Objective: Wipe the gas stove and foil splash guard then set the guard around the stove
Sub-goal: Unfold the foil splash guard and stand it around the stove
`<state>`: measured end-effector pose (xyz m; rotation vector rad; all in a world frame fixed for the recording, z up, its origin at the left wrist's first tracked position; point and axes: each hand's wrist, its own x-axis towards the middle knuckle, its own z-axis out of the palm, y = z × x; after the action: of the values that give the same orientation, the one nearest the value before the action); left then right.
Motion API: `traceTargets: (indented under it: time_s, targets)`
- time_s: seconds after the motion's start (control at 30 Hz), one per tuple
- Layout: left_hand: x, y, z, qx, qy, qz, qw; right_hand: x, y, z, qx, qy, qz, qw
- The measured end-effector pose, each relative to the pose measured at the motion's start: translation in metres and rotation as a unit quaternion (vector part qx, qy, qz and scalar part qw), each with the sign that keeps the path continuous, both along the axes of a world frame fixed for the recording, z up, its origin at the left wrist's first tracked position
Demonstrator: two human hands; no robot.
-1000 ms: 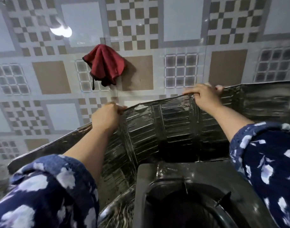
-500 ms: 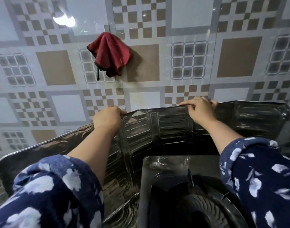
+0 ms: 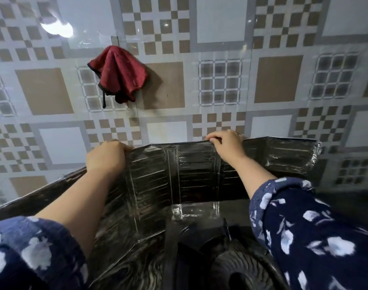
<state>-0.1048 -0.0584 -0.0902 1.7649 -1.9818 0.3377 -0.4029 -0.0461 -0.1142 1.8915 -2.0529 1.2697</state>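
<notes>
Seen from the head camera, two hands are pictured on the top edge of a single foil splash guard [image 3: 153,178]. The left hand [image 3: 105,156] is curled over the rim near the fold between the back panel and the left wing, its fingers hidden behind the foil; the right hand [image 3: 227,143] is hooked over the rim further right, fingertips bent down on the front face of the back panel. Both hands are closed around the foil edge rather than spread flat. The guard is held upright, its long axis running left to right along a patterned tiled wall [image 3: 277,78], with the left wing angled forward toward the camera and a shorter right section ending in a crumpled edge. It is stood behind and to the left of one gas stove [image 3: 199,214], whose wet, dark top is seen just in front of the back panel, with one burner [image 3: 239,266] near the lower edge. Whether foil and stove touch cannot be told. One red cloth [image 3: 118,74] is hung on the wall above the left hand, well apart from the guard. Two blue floral sleeves [image 3: 316,233] are seen in the foreground.
</notes>
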Motion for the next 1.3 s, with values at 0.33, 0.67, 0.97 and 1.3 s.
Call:
traceTargets:
  time_s: [0.33, 0.67, 0.97, 1.3]
  targets:
    - [-0.018, 0.002, -0.002, 0.0, -0.022, -0.021, 1.0, -0.005, 0.006, 0.002, 0.01, 0.012, 0.029, 0.999]
    - [-0.03, 0.001, 0.007, 0.048, 0.037, -0.028, 0.998, 0.006, 0.007, 0.008, 0.018, 0.073, -0.008, 0.997]
    - [-0.031, 0.002, 0.008, 0.079, 0.071, -0.059, 0.993, 0.083, -0.021, 0.013, 0.083, 0.017, 0.131, 0.988]
    - [-0.041, -0.006, 0.008, 0.084, 0.05, -0.079, 0.992, 0.077, -0.03, 0.016, 0.106, 0.037, 0.098, 0.989]
